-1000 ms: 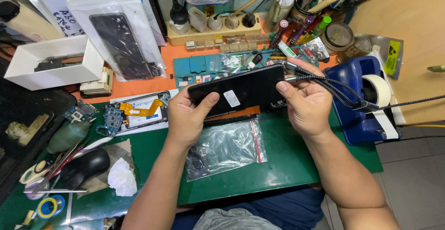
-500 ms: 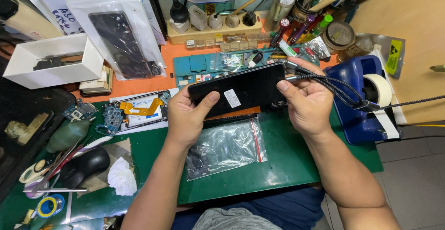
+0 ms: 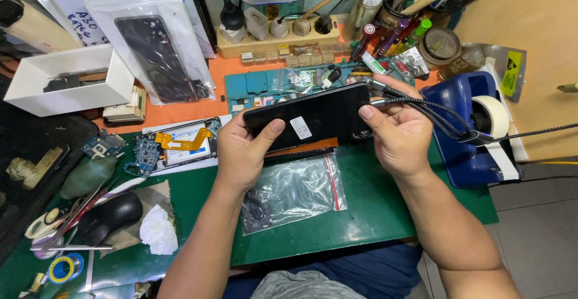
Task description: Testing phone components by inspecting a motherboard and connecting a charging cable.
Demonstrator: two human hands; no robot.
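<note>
1. Green cutting mat [image 3: 373,214] covers the near edge of the bench, and both bare forearms rise from the bottom of the view across it, angled in toward each other.
2. A clear zip bag [image 3: 295,192] lies flat on the mat between the forearms, just below the hands.
3. The left hand [image 3: 241,148] cups the left end of a black phone [image 3: 313,118], thumb laid over its top face, fingers curled underneath.
4. The right hand [image 3: 400,133] clamps the phone's right end, thumb on top; its fingers also pinch a braided black cable [image 3: 439,115] whose plug sits at that end of the phone.
5. The phone is held level above the mat, hands apart at its two ends.
6. Right of the hand stands a blue tape dispenser [image 3: 457,154], the cable passing over it.
7. Farther back, a power strip [image 3: 277,43] runs along the orange mat [image 3: 198,100].
</note>
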